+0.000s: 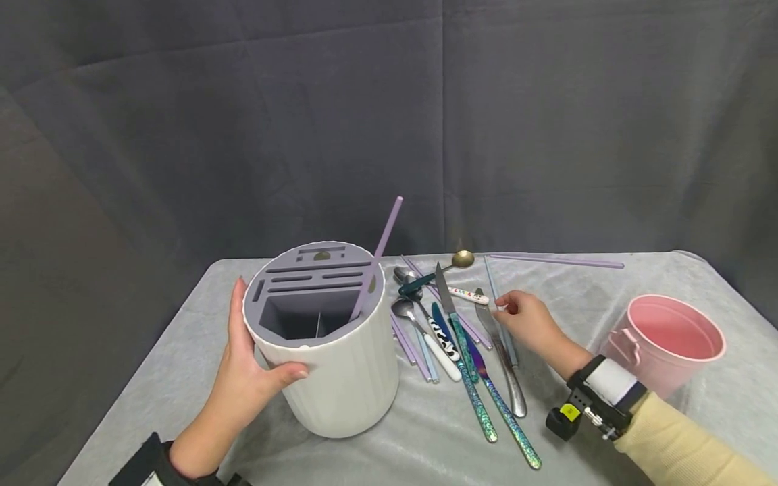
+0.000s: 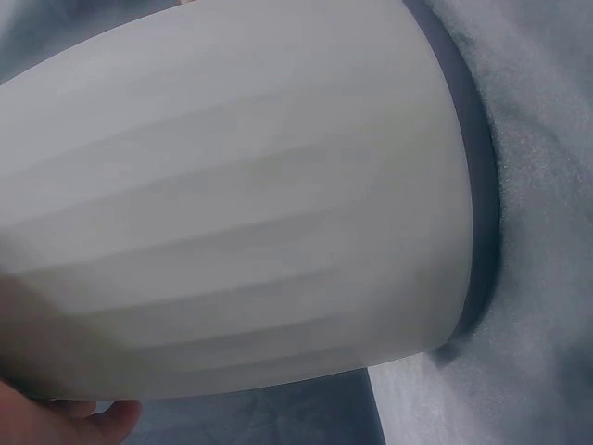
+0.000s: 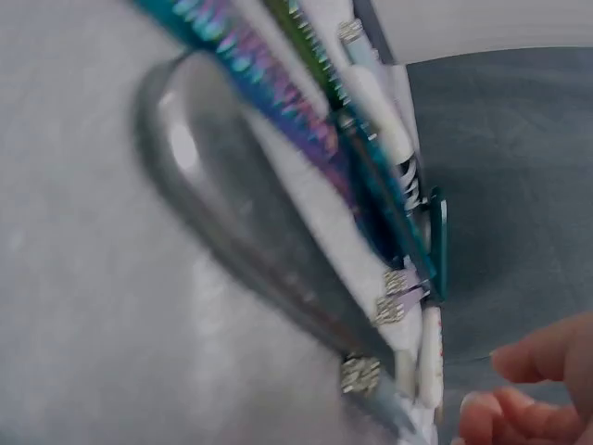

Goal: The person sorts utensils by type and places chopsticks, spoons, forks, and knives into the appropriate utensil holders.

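My left hand (image 1: 243, 378) grips a white ribbed utensil holder (image 1: 346, 391), with fingers along its left side and thumb on its front. The holder has a grey slotted lid (image 1: 279, 280), and one purple chopstick (image 1: 387, 233) leans up out of its large opening. On the right, my right hand (image 1: 535, 327) is over a light blue chopstick (image 1: 491, 277) and beside a silver knife (image 1: 510, 378). Thumb and fingers are apart in the right wrist view, with nothing seen between them. The silver handle (image 3: 250, 195) lies close to that camera.
Between the hands lies a pile of spoons, chopsticks and knives, including an iridescent-handled knife (image 1: 513, 425) and a gold-bowled spoon (image 1: 462, 259). Purple chopsticks (image 1: 559, 260) lie along the far edge. A pink bucket (image 1: 656, 364) stands right of the right wrist. A grey cloth backdrop hangs behind.
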Demonstrator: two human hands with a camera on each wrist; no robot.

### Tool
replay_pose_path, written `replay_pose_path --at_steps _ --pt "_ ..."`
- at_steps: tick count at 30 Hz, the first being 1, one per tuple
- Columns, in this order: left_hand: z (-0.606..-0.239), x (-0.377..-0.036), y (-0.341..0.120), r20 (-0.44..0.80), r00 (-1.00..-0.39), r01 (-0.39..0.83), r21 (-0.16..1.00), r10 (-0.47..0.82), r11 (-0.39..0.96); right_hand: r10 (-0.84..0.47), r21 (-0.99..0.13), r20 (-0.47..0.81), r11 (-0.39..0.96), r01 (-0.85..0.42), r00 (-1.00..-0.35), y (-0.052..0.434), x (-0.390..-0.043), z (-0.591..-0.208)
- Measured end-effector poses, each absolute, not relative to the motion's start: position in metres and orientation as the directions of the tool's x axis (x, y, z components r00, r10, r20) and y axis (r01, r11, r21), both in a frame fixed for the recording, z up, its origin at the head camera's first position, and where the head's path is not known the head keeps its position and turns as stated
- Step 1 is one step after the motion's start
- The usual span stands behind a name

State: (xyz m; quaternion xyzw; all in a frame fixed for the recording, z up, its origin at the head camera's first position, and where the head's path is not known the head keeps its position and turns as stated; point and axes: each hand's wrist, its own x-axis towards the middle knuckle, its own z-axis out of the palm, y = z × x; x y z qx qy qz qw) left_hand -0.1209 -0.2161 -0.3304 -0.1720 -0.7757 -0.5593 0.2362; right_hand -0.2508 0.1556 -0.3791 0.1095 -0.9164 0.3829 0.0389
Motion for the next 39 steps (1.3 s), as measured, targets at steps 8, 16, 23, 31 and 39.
replay_pose_path --at_steps 8,16,23,31,39 --pt "-0.33 -0.121 -0.216 0.557 -0.831 0.529 0.788 0.002 0.315 -0.132 -0.629 0.02 0.769 -0.115 -0.991 0.16 -0.257 -0.387" --pt "-0.33 -0.12 -0.216 0.565 -0.825 0.536 0.782 -0.001 0.318 -0.11 -0.532 -0.051 0.844 -0.066 -0.993 0.156 -0.268 -0.391" --pt "-0.33 -0.12 -0.215 0.555 -0.832 0.525 0.79 -0.004 0.316 -0.078 -0.52 -0.039 0.853 -0.046 -0.996 0.156 -0.272 -0.39" --pt "-0.33 -0.12 -0.216 0.553 -0.833 0.525 0.796 -0.009 0.301 -0.062 -0.49 -0.021 0.871 -0.044 -0.998 0.155 -0.277 -0.39" --pt "-0.331 -0.121 -0.216 0.563 -0.826 0.535 0.788 -0.006 0.305 -0.051 -0.495 -0.051 0.869 -0.019 -0.997 0.161 -0.277 -0.386"
